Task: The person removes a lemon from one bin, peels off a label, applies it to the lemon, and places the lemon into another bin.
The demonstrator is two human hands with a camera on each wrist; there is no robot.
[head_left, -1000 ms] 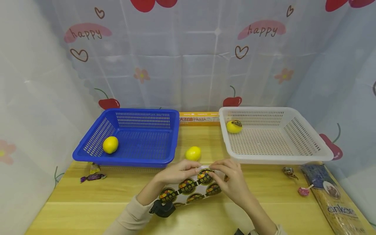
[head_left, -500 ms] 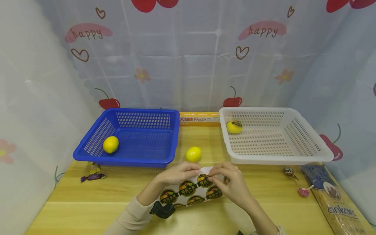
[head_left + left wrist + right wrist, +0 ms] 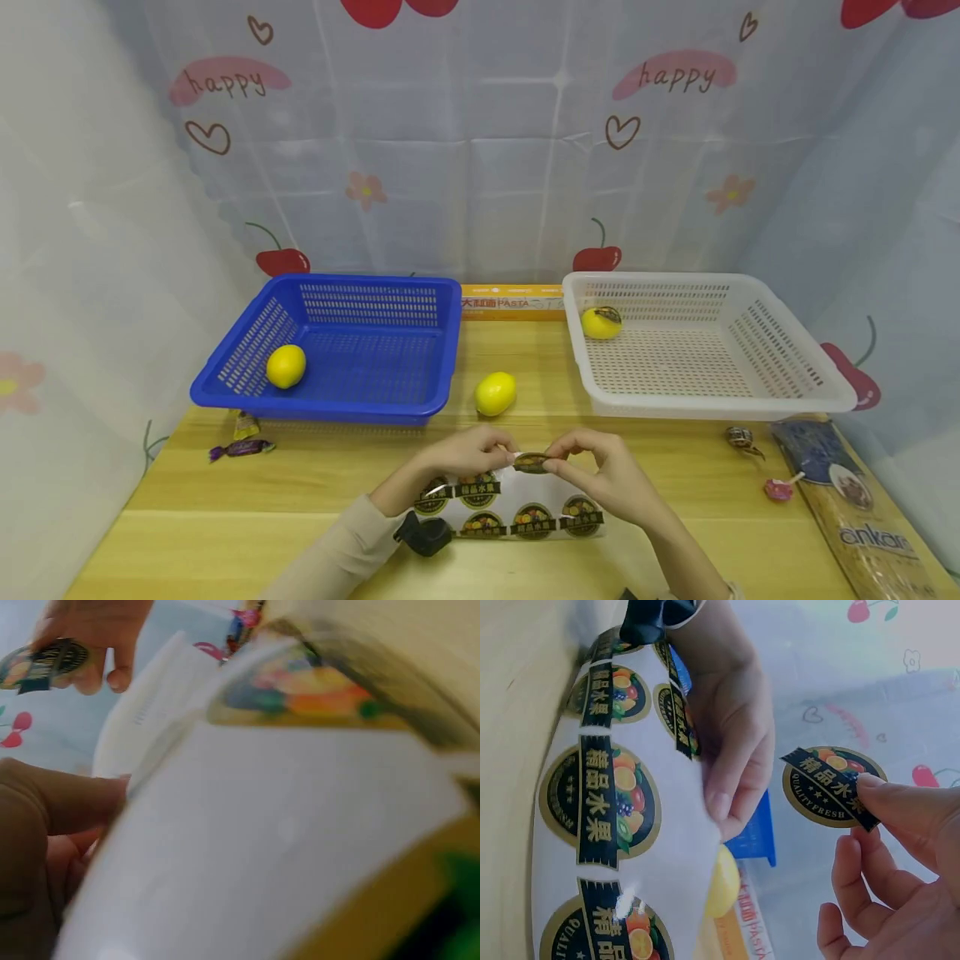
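Note:
My left hand (image 3: 468, 452) pinches the top edge of a white sticker sheet (image 3: 506, 500) printed with round black-and-gold fruit labels. Between the thumb and fingers of my right hand (image 3: 600, 471) is one loose round sticker (image 3: 832, 786), off the sheet in the right wrist view. Its dark band carries Chinese characters, with "QUALITY FRESH" below. A bare patch of backing shows on the sheet near the right hand. Just beyond the hands, a lemon (image 3: 496, 394) lies on the table. The left wrist view is mostly filled by the blurred sheet.
A blue basket (image 3: 330, 410) with a lemon (image 3: 286, 367) stands at left. The white basket (image 3: 720, 407) at right holds a lemon (image 3: 602, 322) bearing a sticker. Wrapped candies (image 3: 242, 448), a lollipop (image 3: 780, 488), a pasta bag (image 3: 862, 517) and a pasta box (image 3: 513, 302) lie around.
The right hand has peeled one sticker off the sheet and now holds it apart. The sheet has tilted and dropped slightly, showing bare backing. The lemons and baskets stay put.

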